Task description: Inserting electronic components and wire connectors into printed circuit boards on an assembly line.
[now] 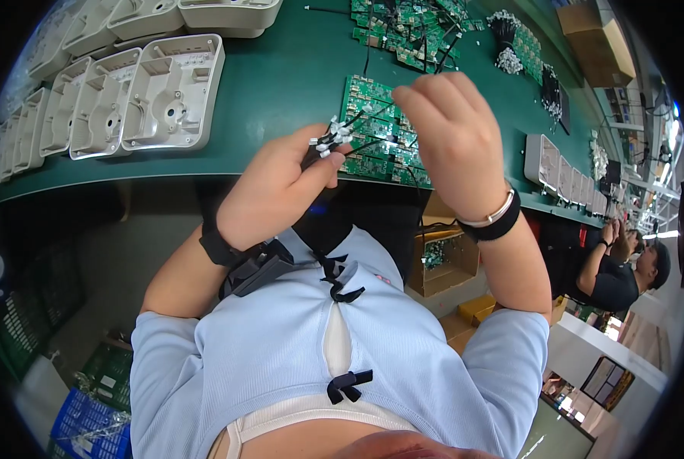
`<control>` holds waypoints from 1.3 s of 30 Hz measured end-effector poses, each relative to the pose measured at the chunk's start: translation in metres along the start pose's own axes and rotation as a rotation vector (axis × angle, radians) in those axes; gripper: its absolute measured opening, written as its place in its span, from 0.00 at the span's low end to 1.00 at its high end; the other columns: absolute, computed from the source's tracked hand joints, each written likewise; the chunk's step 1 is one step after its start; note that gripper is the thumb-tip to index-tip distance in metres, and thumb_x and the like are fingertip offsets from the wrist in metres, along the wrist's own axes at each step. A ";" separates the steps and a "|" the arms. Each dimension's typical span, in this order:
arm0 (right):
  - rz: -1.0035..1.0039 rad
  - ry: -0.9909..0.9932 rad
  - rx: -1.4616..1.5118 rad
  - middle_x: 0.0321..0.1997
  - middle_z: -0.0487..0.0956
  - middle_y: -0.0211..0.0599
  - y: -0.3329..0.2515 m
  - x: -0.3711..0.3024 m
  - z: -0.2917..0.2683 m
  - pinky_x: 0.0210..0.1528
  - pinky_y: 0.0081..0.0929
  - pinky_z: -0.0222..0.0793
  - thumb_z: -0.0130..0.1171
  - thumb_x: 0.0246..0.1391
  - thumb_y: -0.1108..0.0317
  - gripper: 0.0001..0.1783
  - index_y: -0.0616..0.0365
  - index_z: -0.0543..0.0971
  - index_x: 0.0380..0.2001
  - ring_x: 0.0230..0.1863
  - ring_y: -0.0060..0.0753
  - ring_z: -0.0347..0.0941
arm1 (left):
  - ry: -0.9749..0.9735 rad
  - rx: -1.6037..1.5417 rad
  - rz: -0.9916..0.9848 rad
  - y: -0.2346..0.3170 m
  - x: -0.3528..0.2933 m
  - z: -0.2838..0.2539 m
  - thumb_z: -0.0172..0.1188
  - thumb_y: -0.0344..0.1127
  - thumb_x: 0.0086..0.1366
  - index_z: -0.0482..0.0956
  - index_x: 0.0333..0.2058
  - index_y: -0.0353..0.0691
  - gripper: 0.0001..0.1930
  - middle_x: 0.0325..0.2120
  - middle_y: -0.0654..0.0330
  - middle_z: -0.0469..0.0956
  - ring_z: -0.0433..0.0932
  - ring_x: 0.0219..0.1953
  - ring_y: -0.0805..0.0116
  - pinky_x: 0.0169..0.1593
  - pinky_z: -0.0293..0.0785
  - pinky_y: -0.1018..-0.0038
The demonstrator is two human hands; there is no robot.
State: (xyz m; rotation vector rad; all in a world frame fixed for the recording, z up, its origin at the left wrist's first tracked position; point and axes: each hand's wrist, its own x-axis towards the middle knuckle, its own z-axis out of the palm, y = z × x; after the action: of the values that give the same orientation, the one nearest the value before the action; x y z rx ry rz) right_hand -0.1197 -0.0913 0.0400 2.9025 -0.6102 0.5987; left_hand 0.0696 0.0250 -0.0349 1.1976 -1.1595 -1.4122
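My left hand (269, 187) is closed around a bundle of short black cables with white connectors (331, 138), just over the near edge of the green workbench. A panel of green circuit boards (365, 99) lies flat in front of me, with several black cables lying across it. Above the panel's right part, my right hand (457, 134) is closed in a pinch; a thin black cable (380, 111) runs to its fingertips. The hand hides part of the panel.
More circuit boards (411, 34) are piled at the back of the workbench (280, 76). Pale plastic housings (175, 99) stand in rows at left, others (545, 161) at right. Cable bundles (506, 38) lie far right. A cardboard box (449, 268) sits below the edge. A co-worker (625, 271) is at right.
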 end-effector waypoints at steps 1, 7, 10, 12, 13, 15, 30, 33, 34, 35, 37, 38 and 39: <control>0.001 -0.013 -0.033 0.34 0.77 0.39 0.006 0.000 -0.001 0.37 0.32 0.73 0.58 0.41 0.82 0.13 0.62 0.80 0.34 0.36 0.44 0.74 | -0.022 0.004 -0.007 0.001 -0.001 -0.003 0.54 0.31 0.70 0.74 0.48 0.32 0.12 0.27 0.64 0.77 0.75 0.30 0.77 0.35 0.70 0.79; 0.285 0.097 0.149 0.35 0.81 0.35 0.047 -0.011 0.007 0.39 0.23 0.74 0.62 0.49 0.82 0.07 0.63 0.80 0.33 0.36 0.31 0.78 | -0.190 -0.121 -0.076 0.007 -0.009 -0.026 0.52 0.33 0.71 0.74 0.47 0.33 0.11 0.26 0.64 0.77 0.69 0.25 0.82 0.28 0.64 0.82; 0.661 0.052 0.677 0.37 0.82 0.32 0.049 -0.012 0.011 0.41 0.19 0.74 0.64 0.52 0.79 0.04 0.63 0.81 0.33 0.37 0.23 0.78 | -0.230 -0.402 -0.288 0.012 -0.013 -0.031 0.51 0.34 0.72 0.74 0.47 0.34 0.11 0.25 0.65 0.76 0.65 0.23 0.85 0.24 0.59 0.84; 0.705 -0.085 0.911 0.36 0.82 0.29 0.039 -0.010 0.021 0.41 0.16 0.73 0.67 0.52 0.78 0.05 0.64 0.81 0.33 0.36 0.18 0.77 | -0.162 -0.587 -0.295 0.008 -0.010 -0.021 0.51 0.36 0.73 0.74 0.47 0.36 0.11 0.25 0.65 0.76 0.59 0.20 0.86 0.22 0.53 0.85; 0.726 -0.155 1.026 0.35 0.82 0.28 0.034 -0.007 0.026 0.40 0.15 0.73 0.68 0.51 0.77 0.06 0.64 0.81 0.33 0.36 0.15 0.77 | -0.128 -0.679 -0.297 0.005 -0.009 -0.017 0.51 0.37 0.74 0.74 0.46 0.37 0.11 0.24 0.65 0.75 0.56 0.19 0.87 0.21 0.50 0.85; 0.715 -0.186 0.971 0.34 0.82 0.28 0.027 0.000 0.034 0.40 0.15 0.73 0.68 0.51 0.77 0.06 0.64 0.81 0.33 0.35 0.15 0.77 | -0.151 -0.713 -0.307 0.001 -0.004 -0.016 0.50 0.38 0.75 0.73 0.47 0.36 0.12 0.23 0.66 0.74 0.54 0.19 0.86 0.21 0.50 0.85; 0.468 -0.273 0.619 0.27 0.82 0.32 0.020 0.015 0.047 0.32 0.18 0.72 0.65 0.52 0.76 0.04 0.63 0.81 0.33 0.28 0.19 0.77 | -0.136 -0.893 -0.363 -0.001 0.008 -0.006 0.46 0.43 0.77 0.71 0.46 0.36 0.15 0.25 0.66 0.68 0.52 0.19 0.85 0.21 0.51 0.84; 0.349 -0.296 0.486 0.26 0.80 0.38 0.019 0.018 0.047 0.30 0.23 0.71 0.65 0.50 0.77 0.05 0.63 0.79 0.31 0.26 0.28 0.78 | -0.100 -0.914 -0.338 -0.005 0.008 -0.004 0.46 0.42 0.77 0.71 0.43 0.38 0.13 0.32 0.61 0.73 0.53 0.20 0.84 0.21 0.54 0.85; 0.350 -0.299 0.485 0.26 0.80 0.38 0.020 0.021 0.046 0.30 0.23 0.71 0.65 0.50 0.77 0.05 0.63 0.79 0.31 0.26 0.28 0.78 | -0.101 -0.916 -0.339 -0.005 0.009 -0.004 0.46 0.42 0.77 0.71 0.43 0.38 0.13 0.32 0.61 0.73 0.53 0.20 0.84 0.21 0.54 0.85; 0.306 -0.329 0.475 0.25 0.80 0.39 0.022 0.025 0.044 0.30 0.24 0.71 0.65 0.49 0.76 0.05 0.63 0.78 0.31 0.26 0.32 0.77 | -0.095 -0.911 -0.338 -0.005 0.009 -0.003 0.47 0.42 0.76 0.71 0.43 0.38 0.12 0.33 0.61 0.73 0.54 0.20 0.84 0.22 0.54 0.85; 0.216 -0.389 0.456 0.25 0.79 0.42 0.027 0.033 0.042 0.29 0.27 0.71 0.64 0.48 0.76 0.06 0.63 0.77 0.30 0.25 0.38 0.77 | -0.083 -0.899 -0.335 -0.004 0.010 -0.003 0.47 0.41 0.76 0.71 0.43 0.38 0.12 0.34 0.60 0.74 0.54 0.20 0.84 0.22 0.55 0.85; 0.217 -0.391 0.456 0.25 0.79 0.42 0.030 0.034 0.043 0.29 0.27 0.71 0.64 0.48 0.76 0.06 0.63 0.77 0.30 0.25 0.38 0.77 | -0.084 -0.901 -0.336 -0.004 0.010 -0.003 0.47 0.41 0.76 0.71 0.43 0.38 0.12 0.34 0.60 0.74 0.54 0.20 0.84 0.22 0.55 0.85; 0.193 -0.403 0.468 0.25 0.79 0.42 0.032 0.036 0.044 0.29 0.27 0.70 0.65 0.47 0.76 0.06 0.63 0.77 0.29 0.25 0.39 0.76 | -0.082 -0.897 -0.339 -0.004 0.009 -0.003 0.46 0.41 0.77 0.71 0.42 0.38 0.12 0.41 0.56 0.74 0.54 0.21 0.84 0.21 0.55 0.86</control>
State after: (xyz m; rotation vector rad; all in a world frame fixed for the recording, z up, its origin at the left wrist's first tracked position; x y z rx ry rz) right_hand -0.0869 -0.1421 0.0148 3.4701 -0.9138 0.1819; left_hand 0.0712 0.0160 -0.0407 0.6916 -0.2625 -1.9442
